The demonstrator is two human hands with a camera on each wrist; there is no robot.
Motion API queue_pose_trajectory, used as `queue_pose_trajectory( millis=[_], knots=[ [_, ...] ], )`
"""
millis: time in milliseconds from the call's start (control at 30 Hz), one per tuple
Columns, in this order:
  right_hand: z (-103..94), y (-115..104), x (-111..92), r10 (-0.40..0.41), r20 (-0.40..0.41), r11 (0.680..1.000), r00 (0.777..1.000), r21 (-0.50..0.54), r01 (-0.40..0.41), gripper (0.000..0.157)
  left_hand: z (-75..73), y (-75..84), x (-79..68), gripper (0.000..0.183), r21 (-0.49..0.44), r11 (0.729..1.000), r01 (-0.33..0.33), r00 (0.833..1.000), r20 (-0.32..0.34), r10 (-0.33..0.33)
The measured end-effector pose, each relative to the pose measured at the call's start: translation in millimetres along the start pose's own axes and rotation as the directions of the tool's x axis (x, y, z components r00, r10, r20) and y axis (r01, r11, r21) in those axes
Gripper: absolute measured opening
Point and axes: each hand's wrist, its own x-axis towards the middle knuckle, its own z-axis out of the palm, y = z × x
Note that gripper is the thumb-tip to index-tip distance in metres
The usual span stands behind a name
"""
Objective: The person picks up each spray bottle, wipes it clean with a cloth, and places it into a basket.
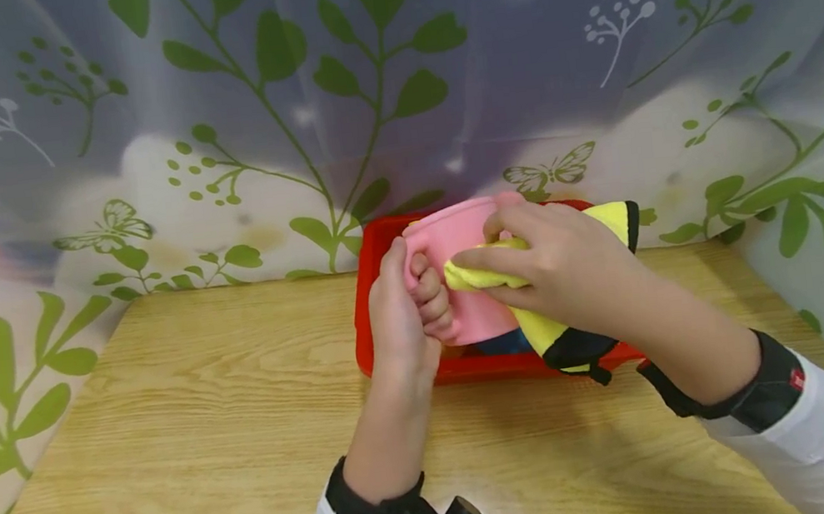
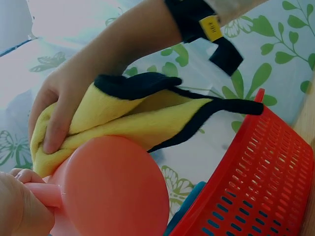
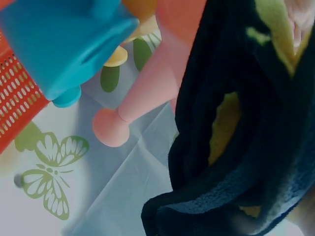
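A pink toy watering can [image 1: 480, 313] is held up over a red basket [image 1: 363, 329], tilted. My left hand [image 1: 405, 316] grips its handle, the fingers curled through the loop. With my right hand [image 1: 572, 269] I hold a folded yellow cloth [image 2: 128, 123] edged in black, pressing it against the can's side. The left wrist view shows the can's round base facing the camera and the cloth bunched above it. From the right wrist, the can's spout [image 3: 147, 93] ends in a rounded tip, while the cloth's dark border hides most of that hand.
A blue plastic thing [image 3: 69, 44] sits in the basket below the can, partly hidden. Wood-grain tabletop [image 1: 232, 410] extends left and in front of the basket. Behind it hangs a leaf-printed curtain [image 1: 238, 183].
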Motion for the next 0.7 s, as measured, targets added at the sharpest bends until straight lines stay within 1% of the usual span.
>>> queue_pose_trajectory(
  millis=[133, 233, 300, 367, 467, 567, 700],
  knots=[
    [0.6, -8, -6, -0.008, 0.0, 1.0, 1.0, 0.0, 0.008, 0.037, -2.3, 0.7, 1.7, 0.038, -0.012, 1.0, 0.007, 1.0, -0.016, -0.007],
    [-0.8, -12, -12, -0.021, 0.026, 1.0, 0.999, 0.014, 0.02, 0.04, -2.4, 1.5, 2.4, 0.038, -0.021, 1.0, 0.019, 0.999, -0.032, -0.02],
    [-2.3, -13, -15, -0.038, 0.048, 0.999, 0.998, 0.019, 0.038, 0.045, -2.5, 2.1, 2.2, 0.038, -0.031, 0.999, 0.023, 0.999, -0.031, -0.024],
    [-4.0, -14, -19, -0.059, 0.072, 0.998, 0.996, 0.027, 0.057, 0.05, -2.3, 2.6, 1.2, 0.037, -0.04, 0.999, 0.02, 0.999, -0.032, -0.022],
    [-6.2, -16, -24, -0.08, 0.084, 0.997, 0.993, 0.028, 0.078, 0.055, -2.0, 2.6, 0.2, 0.038, -0.045, 0.999, 0.008, 0.999, -0.031, -0.009],
    [-7.7, -16, -27, -0.084, 0.092, 0.996, 0.992, 0.034, 0.082, 0.055, -1.9, 2.4, 0.6, 0.038, -0.058, 0.998, -0.013, 0.999, -0.039, 0.01],
    [-9.0, -16, -29, -0.091, 0.111, 0.995, 0.99, 0.057, 0.085, 0.052, -2.4, 2.5, 1.9, 0.039, -0.077, 0.997, -0.023, 0.998, -0.054, 0.019]
  ],
)
